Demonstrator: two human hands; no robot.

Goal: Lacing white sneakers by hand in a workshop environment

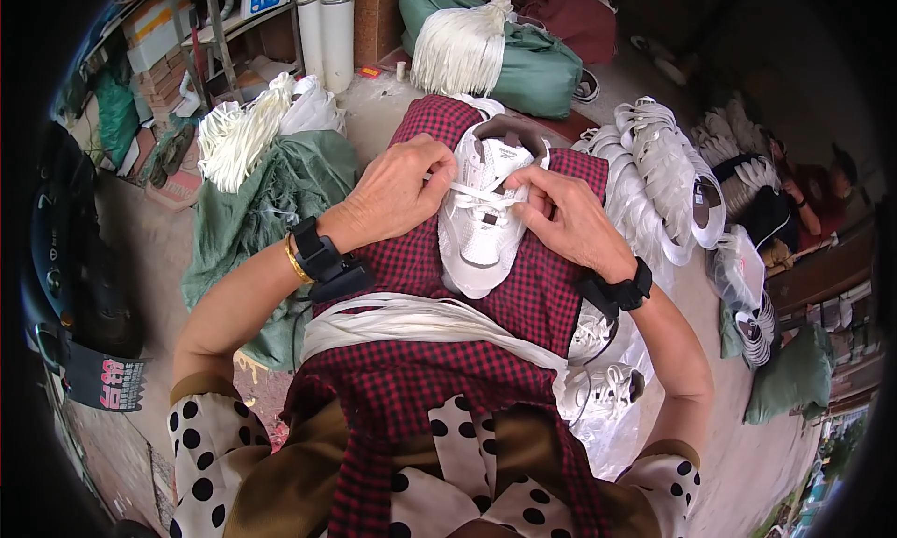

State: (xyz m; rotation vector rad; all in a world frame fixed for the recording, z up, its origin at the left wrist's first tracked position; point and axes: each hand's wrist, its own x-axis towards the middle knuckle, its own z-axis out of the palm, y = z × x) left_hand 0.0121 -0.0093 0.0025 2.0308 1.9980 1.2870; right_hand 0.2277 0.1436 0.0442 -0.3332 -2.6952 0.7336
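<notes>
A white sneaker (481, 230) rests toe-toward-me on a red-and-black checked cloth (411, 258) over my lap. My left hand (397, 192) pinches a white shoelace (467, 194) at the shoe's left eyelets. Pressed against the shoe's right side, my right hand (565, 220) holds the other part of the same lace. A bundle of white laces (411, 318) lies across my lap below the shoe. Both wrists carry black bands.
Laced white sneakers (603, 384) sit by my right thigh. Stacks of white shoe parts (659, 169) are on the right. Lace bundles lie on green sacks at the left (238, 136) and at the top (462, 48). Another person (804, 202) sits far right.
</notes>
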